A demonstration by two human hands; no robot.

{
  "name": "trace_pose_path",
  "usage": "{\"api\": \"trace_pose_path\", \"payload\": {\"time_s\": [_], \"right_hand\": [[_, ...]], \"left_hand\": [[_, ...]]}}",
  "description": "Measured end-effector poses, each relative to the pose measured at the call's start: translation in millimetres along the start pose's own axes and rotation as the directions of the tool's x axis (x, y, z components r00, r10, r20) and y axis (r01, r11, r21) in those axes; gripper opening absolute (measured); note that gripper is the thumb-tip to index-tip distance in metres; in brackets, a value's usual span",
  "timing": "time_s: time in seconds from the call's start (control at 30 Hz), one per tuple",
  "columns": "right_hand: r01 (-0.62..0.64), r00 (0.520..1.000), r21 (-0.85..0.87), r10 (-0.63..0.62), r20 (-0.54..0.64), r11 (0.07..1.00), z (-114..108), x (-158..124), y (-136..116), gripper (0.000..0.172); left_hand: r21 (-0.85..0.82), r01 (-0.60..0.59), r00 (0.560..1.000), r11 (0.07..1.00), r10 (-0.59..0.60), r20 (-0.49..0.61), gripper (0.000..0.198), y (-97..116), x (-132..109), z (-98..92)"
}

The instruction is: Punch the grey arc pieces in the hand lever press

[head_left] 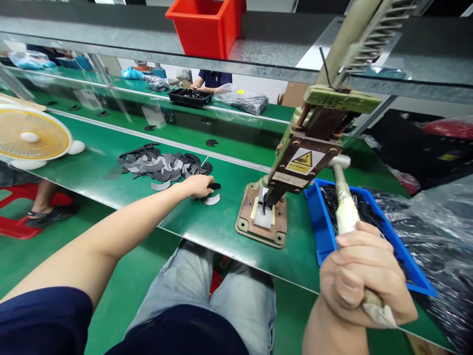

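My left hand (198, 186) reaches over the green table, its fingers closed on a small black curved piece (215, 186). Just below it lies a grey curved piece (212, 199). A pile of black and grey curved pieces (162, 165) spreads to the left of that hand. Wrapped round the cloth-covered lever handle (346, 212) of a hand press (301, 160) is my right hand (364, 276). Under the press head, a flat grey part (263, 218) rests on the base plate (244, 224), with a dark part partly hidden on it.
A blue bin (318, 231) of black parts stands right of the press, beside clear plastic bags (439, 236). A fan (29, 135) is at far left. Above is a shelf with a red bin (207, 29). Across the moving-belt-like strip (177, 133), a co-worker (216, 79) sits by a black tray (189, 97).
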State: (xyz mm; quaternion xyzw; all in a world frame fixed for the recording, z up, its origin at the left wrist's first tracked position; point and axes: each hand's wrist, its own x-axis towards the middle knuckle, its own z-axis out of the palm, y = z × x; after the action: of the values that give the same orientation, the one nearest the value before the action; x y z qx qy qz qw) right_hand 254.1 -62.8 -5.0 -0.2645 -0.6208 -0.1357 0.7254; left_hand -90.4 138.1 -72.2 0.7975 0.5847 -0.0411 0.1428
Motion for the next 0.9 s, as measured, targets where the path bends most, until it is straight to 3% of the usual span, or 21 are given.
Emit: {"api": "trace_pose_path", "payload": {"time_s": [0.07,0.13,0.2,0.27,0.43,0.5,0.57,0.73,0.9], "right_hand": [[0.020,1.000,0.005,-0.020,-0.016,1.000,2,0,1,0.042],[0.024,0.999,0.007,-0.024,-0.027,1.000,4,0,2,0.043],[0.013,0.999,0.006,-0.012,-0.037,1.000,5,0,1,0.043],[0.008,0.999,0.005,-0.008,-0.048,1.000,6,0,0,0.043],[-0.012,1.000,-0.017,0.012,-0.012,1.000,2,0,-2,0.040],[-0.024,1.000,-0.021,0.024,0.009,0.999,0,0,-3,0.039],[-0.024,0.999,-0.023,0.024,0.024,0.999,-1,0,-4,0.038],[-0.028,1.000,-0.024,0.028,0.006,0.999,1,1,-5,0.036],[0.006,1.000,0.002,-0.006,-0.017,1.000,3,0,-2,0.038]], "left_hand": [[-0.117,-0.043,0.998,0.992,0.037,-0.059,0.026,0,0,-0.9],[-0.368,-0.062,0.994,0.928,0.026,-0.101,0.026,6,-2,0.0],[-0.641,-0.053,0.997,0.765,0.005,-0.076,0.031,19,-5,3.1],[-0.808,-0.037,0.999,0.588,0.033,-0.022,0.033,40,-7,7.9],[-0.970,0.031,0.984,0.241,0.165,0.072,0.026,97,-7,19.7],[-0.986,0.056,0.977,0.159,0.196,0.087,0.032,113,-4,22.9],[-0.988,0.055,0.980,0.142,0.183,0.081,0.036,123,1,25.4],[-0.961,0.017,0.991,0.275,0.123,0.053,0.031,132,10,27.7],[-0.950,0.017,0.975,0.311,0.207,0.085,0.030,129,14,23.2]]}}
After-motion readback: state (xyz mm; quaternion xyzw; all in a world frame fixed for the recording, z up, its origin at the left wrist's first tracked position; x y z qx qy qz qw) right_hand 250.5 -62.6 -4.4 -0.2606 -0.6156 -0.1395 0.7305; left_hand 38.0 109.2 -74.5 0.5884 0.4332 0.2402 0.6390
